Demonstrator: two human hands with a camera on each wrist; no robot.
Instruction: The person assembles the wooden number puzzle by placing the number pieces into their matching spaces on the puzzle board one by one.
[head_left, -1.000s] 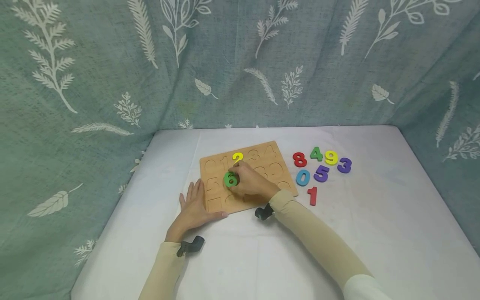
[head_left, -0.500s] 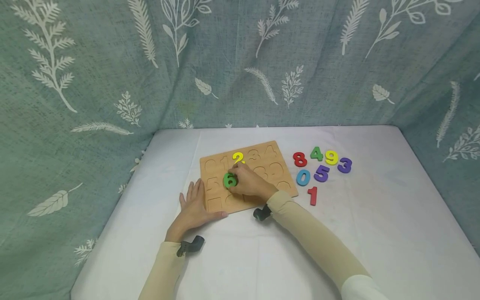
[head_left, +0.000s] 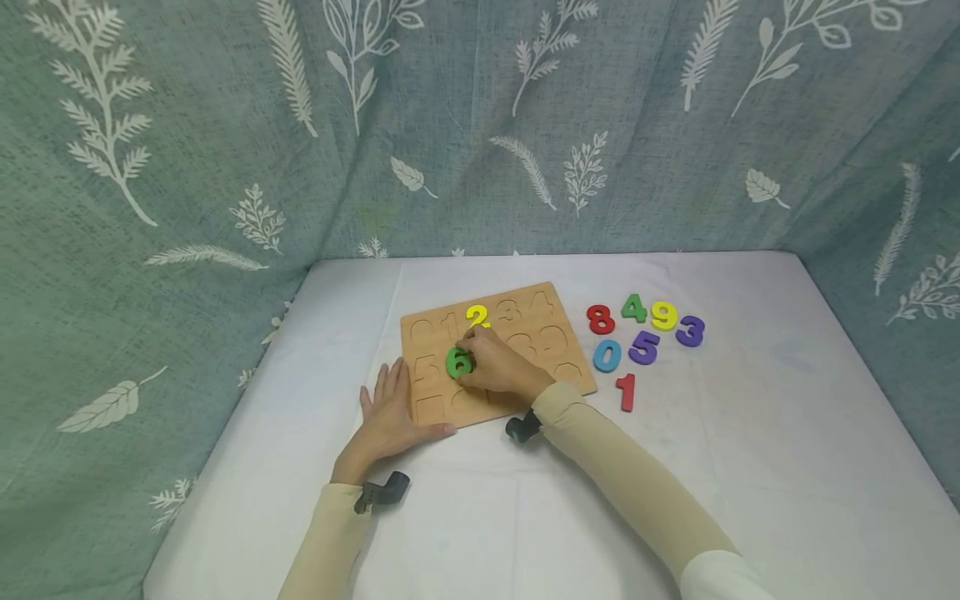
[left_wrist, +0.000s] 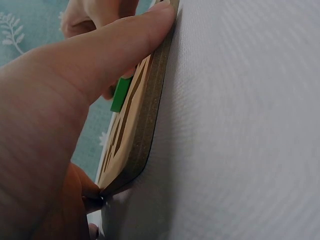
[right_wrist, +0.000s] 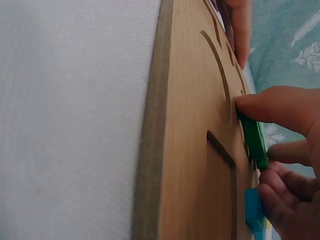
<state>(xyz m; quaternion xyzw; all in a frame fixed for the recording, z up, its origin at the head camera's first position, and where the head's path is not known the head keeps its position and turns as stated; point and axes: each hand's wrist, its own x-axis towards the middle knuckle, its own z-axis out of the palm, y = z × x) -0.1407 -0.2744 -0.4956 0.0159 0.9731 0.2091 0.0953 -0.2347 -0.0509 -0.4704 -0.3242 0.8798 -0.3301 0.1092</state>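
My right hand point(head_left: 498, 360) pinches a green number 6 point(head_left: 452, 363) between thumb and fingers, low over a wooden number puzzle board point(head_left: 442, 342). In the right wrist view, the thumb is at the board's surface, and the green 6 point(right_wrist: 256, 142) stands tilted against it. A blue piece point(right_wrist: 253, 202) shows below those fingers; the head view hides it. A yellow number 2 point(head_left: 483, 317) lies on the board, partly behind the right hand. My left hand point(head_left: 386, 427) lies spread at the board's left corner, fingers along the left side, thumb along the near edge.
Right of the board lie loose numbers: a red 8 point(head_left: 600, 320), green 4 point(head_left: 636, 312), yellow 9 point(head_left: 663, 316), purple 3 point(head_left: 694, 332), blue 0 point(head_left: 597, 356), purple 5 point(head_left: 645, 348) and red 1 point(head_left: 627, 394). A leaf-patterned curtain point(head_left: 450, 167) hangs behind the white table point(head_left: 450, 533).
The green 6 has turned slightly and shifted a little toward the near side, still in the right hand. More of the yellow 2 shows. The left hand stays where it was.
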